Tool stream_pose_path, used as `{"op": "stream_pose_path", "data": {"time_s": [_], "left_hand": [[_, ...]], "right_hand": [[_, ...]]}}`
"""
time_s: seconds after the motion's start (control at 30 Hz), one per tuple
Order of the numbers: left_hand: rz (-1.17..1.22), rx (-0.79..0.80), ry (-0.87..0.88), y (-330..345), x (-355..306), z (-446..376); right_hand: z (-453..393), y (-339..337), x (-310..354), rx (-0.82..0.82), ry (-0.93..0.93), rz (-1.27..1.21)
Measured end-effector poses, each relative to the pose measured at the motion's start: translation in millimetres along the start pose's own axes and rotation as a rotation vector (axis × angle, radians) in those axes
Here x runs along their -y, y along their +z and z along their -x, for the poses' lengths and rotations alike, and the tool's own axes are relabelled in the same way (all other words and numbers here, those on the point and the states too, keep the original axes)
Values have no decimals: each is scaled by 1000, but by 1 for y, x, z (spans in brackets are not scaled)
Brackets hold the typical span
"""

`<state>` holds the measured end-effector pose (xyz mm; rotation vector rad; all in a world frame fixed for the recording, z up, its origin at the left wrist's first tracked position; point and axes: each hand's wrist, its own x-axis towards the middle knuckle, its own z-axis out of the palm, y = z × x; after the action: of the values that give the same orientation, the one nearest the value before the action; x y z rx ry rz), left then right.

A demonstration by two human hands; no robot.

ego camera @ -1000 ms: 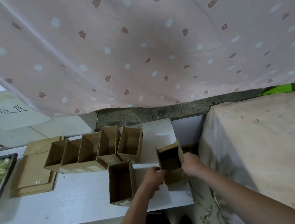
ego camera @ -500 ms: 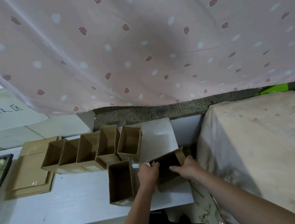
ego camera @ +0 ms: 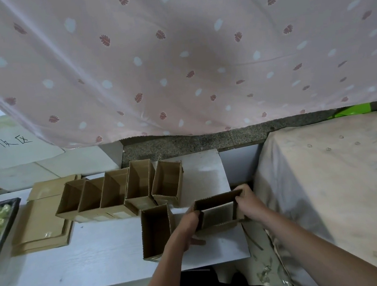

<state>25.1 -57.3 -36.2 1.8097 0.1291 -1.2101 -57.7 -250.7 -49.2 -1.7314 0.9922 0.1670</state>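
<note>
Head view: two hands hold a small cardboard box at the near right end of a white table.

Nearest, the left hand (ego camera: 188,222) curls round the left end of the open cardboard box (ego camera: 216,212), and the right hand (ego camera: 248,200) grips its right end wall, fingers hooked over the rim. The box sits low over the white table (ego camera: 90,259), just right of a single open carton (ego camera: 156,231). Beyond stands a row of five open cartons (ego camera: 118,195), touching side by side. Left of them lie flattened cardboard sheets (ego camera: 42,225) and a dark tray (ego camera: 10,217). Farthest, a pink patterned curtain (ego camera: 173,62) hangs.
</note>
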Motion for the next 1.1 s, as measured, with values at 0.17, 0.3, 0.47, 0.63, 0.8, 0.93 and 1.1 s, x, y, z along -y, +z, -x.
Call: {"op": "stream_pose_path", "data": {"time_s": [0.17, 0.3, 0.47, 0.63, 0.8, 0.93, 1.1], "left_hand": [[-98, 88, 136, -1, -12, 1], [-290, 29, 232, 1, -16, 2], [-370, -4, 356, 12, -18, -7], [73, 19, 112, 21, -27, -2], [601, 263, -32, 11, -33, -2], [604, 261, -45, -4, -25, -5], [435, 147, -39, -9, -12, -16]], "right_hand": [[7, -17, 1, 137, 204, -769], [7, -40, -7, 78, 270, -795], [5, -51, -21, 165, 354, -591], [6, -54, -17, 285, 322, -578], [6, -41, -23, 275, 270, -446], [6, -42, -34, 117, 293, -445], [3, -52, -32, 124, 295, -432]]}}
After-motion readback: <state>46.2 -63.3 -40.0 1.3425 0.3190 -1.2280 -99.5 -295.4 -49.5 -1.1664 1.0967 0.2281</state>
